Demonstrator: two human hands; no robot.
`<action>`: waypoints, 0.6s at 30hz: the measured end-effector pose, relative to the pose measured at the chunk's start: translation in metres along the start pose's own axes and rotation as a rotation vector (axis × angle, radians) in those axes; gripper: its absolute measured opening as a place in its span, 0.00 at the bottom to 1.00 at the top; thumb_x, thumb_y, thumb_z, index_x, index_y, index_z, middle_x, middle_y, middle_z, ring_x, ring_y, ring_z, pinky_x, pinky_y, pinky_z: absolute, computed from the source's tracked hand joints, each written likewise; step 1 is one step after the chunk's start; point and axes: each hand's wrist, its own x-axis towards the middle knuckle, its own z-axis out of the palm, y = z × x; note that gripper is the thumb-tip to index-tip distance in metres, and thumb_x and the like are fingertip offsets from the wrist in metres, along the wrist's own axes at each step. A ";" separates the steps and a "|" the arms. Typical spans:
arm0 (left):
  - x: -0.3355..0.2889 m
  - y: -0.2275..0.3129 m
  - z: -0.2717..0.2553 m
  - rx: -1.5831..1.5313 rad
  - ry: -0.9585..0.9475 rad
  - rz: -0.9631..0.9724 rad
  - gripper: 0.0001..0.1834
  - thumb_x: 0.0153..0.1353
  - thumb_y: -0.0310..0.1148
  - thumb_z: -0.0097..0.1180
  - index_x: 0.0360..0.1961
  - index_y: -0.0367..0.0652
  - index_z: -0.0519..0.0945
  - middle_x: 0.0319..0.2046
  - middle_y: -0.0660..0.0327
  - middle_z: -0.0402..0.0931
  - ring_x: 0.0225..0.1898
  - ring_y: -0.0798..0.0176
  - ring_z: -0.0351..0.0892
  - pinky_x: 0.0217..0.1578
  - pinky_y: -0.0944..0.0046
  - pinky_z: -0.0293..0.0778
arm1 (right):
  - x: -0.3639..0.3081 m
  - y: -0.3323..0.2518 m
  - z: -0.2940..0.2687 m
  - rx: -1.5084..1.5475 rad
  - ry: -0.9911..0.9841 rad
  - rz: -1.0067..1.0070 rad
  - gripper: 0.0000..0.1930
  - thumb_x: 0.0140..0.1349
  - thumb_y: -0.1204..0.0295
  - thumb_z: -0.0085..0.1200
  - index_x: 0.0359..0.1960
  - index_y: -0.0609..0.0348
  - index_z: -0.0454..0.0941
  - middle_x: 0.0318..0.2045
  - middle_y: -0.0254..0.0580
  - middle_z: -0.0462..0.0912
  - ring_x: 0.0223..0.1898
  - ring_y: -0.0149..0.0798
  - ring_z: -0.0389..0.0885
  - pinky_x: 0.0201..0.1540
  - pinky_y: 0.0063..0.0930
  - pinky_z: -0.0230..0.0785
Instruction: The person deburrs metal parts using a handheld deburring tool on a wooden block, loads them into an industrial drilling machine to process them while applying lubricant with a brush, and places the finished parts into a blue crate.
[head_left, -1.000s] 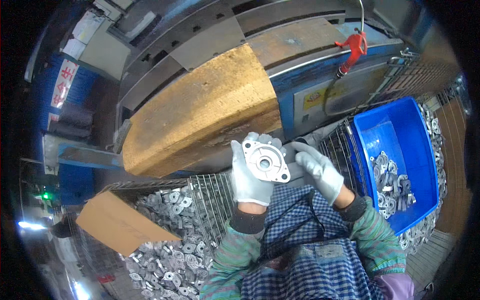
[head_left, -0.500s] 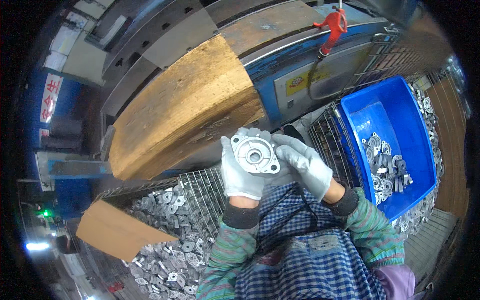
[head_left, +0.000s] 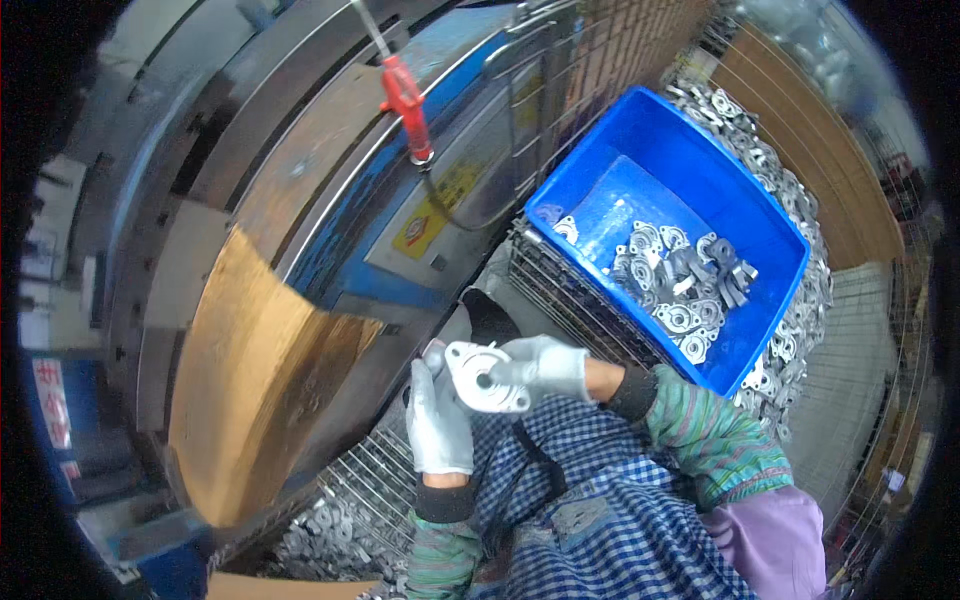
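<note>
A silvery cast metal flange part point(head_left: 470, 375), with a round centre hole and a bolt hole at each end, is held in front of my apron. My right hand point(head_left: 550, 368), in a pale work glove, grips its right side, the thumb lying across its face near the centre hole. At the part's left edge is my gloved left hand point(head_left: 440, 428), its fingers stretched upward and partly hidden beside the part. It looks loose; whether it still touches the metal is hard to see.
A blue plastic bin point(head_left: 735, 190) with several similar castings point(head_left: 680, 275) stands at the right on a wire cage point(head_left: 570, 290) of more castings. At left are a wooden block point(head_left: 235, 390) and a machine bed. A red air gun point(head_left: 404, 105) hangs above.
My view has swung right, so the bin now sits nearer the middle. The casting has passed from both hands into my right hand's grip, while my left hand's hold has loosened.
</note>
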 end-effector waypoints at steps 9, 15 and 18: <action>0.021 -0.007 -0.038 0.147 0.286 -0.117 0.25 0.67 0.53 0.45 0.51 0.44 0.74 0.54 0.57 0.71 0.55 0.57 0.67 0.56 0.57 0.60 | 0.038 0.046 -0.227 0.255 0.954 -0.125 0.22 0.59 0.58 0.60 0.44 0.65 0.76 0.34 0.44 0.81 0.24 0.36 0.79 0.25 0.27 0.74; 0.027 -0.005 -0.079 0.114 0.436 -0.119 0.16 0.66 0.51 0.48 0.39 0.51 0.73 0.36 0.69 0.71 0.38 0.68 0.67 0.38 0.68 0.59 | 0.125 0.143 -0.356 -0.628 1.077 0.422 0.20 0.59 0.57 0.58 0.43 0.61 0.81 0.33 0.42 0.84 0.29 0.38 0.80 0.31 0.32 0.70; 0.026 -0.005 -0.094 0.097 0.493 -0.120 0.14 0.68 0.49 0.45 0.33 0.52 0.71 0.29 0.73 0.66 0.31 0.72 0.64 0.32 0.71 0.57 | 0.172 0.166 -0.375 -0.542 1.074 0.558 0.24 0.60 0.52 0.54 0.44 0.61 0.80 0.39 0.46 0.83 0.39 0.42 0.81 0.40 0.33 0.71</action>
